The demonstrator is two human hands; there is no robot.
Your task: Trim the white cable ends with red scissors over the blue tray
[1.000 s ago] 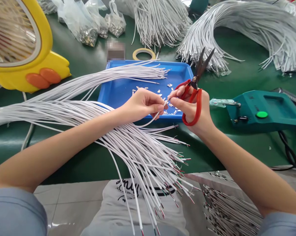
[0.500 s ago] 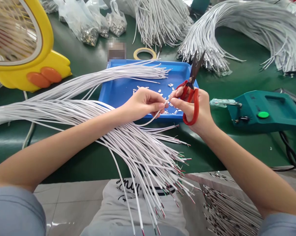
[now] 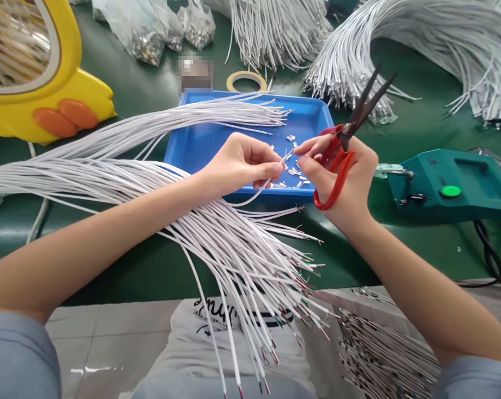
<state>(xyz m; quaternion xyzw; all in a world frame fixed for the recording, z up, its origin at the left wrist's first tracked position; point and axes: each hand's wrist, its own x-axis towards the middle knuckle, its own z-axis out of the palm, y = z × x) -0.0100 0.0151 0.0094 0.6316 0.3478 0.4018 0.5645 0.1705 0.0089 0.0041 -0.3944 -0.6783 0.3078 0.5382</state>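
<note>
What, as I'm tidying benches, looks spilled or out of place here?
Small pale scraps lie scattered in the blue tray, and many white cables overhang the front of the green table, which looks untidy; nothing looks clearly damaged.

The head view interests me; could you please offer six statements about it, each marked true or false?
1. The right hand holds red-handled scissors. True.
2. The scissor blades are closed together. False: the blades stand apart.
3. The left hand pinches a white cable. True.
4. White scraps lie in the blue tray. True.
5. The tape roll lies inside that tray. False: the tape roll lies beyond the tray's far rim.
6. The teal device's button is red. False: the teal device has a green button.
</note>
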